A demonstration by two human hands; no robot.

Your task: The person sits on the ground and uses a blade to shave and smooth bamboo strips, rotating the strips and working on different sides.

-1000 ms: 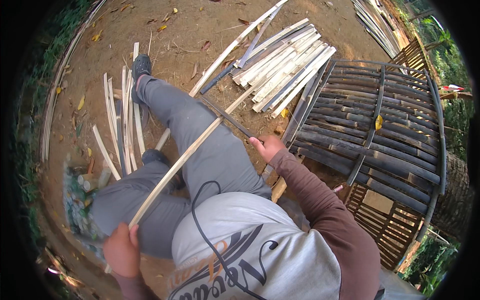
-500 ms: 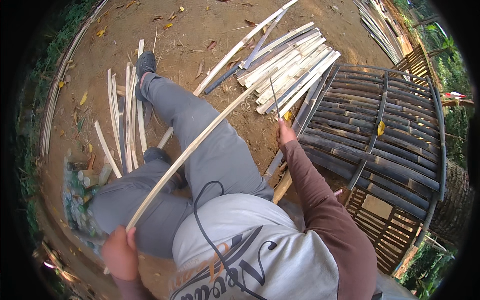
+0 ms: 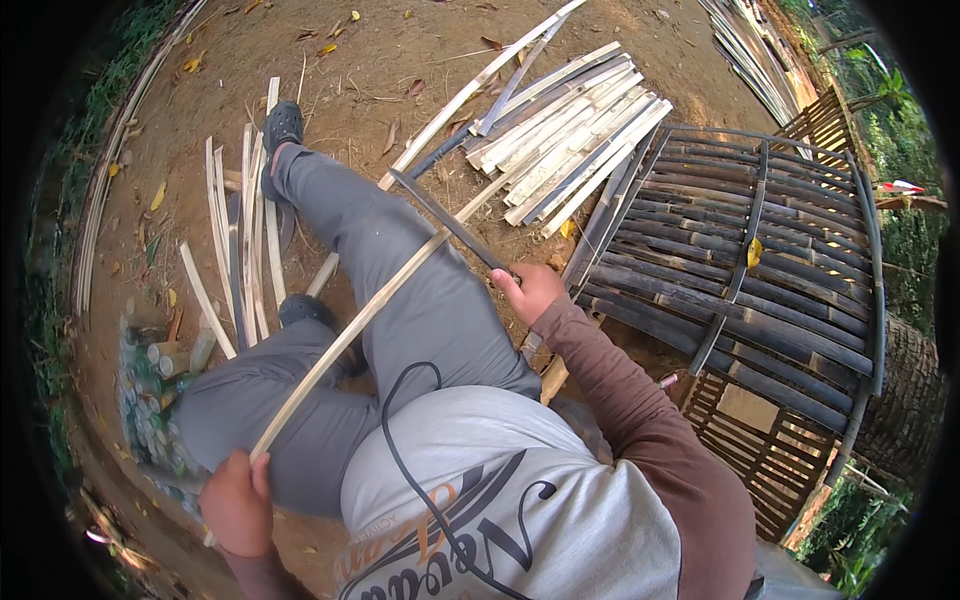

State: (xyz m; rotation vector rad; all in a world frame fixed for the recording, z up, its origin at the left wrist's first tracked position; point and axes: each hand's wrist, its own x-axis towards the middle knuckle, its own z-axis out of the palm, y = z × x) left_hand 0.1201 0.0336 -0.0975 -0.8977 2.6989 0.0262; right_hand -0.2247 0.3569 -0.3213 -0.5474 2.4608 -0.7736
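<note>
A long pale bamboo strip (image 3: pixel 345 335) slants across my grey-trousered legs, its far end reaching toward a pile of split bamboo (image 3: pixel 560 140). My left hand (image 3: pixel 238 500) is closed round its near end at the lower left. In my right hand (image 3: pixel 530 292), closed on the handle, is a long dark-bladed knife (image 3: pixel 450 222). Its blade lies crosswise over the strip, above my right leg. Whether the edge touches the strip I cannot tell. The handle is mostly hidden by the fingers.
A slatted dark bamboo bench (image 3: pixel 740 260) stands close on the right. More loose bamboo strips (image 3: pixel 245 230) lie by my feet at the left, near several bottles (image 3: pixel 150 390). A dark cable (image 3: pixel 395 450) hangs over my shirt. Dry leaves dot the dirt ground.
My right hand has come inward to the left with the knife. The blade, earlier upright beyond the strip, now crosses over it. My left hand keeps its hold on the strip.
</note>
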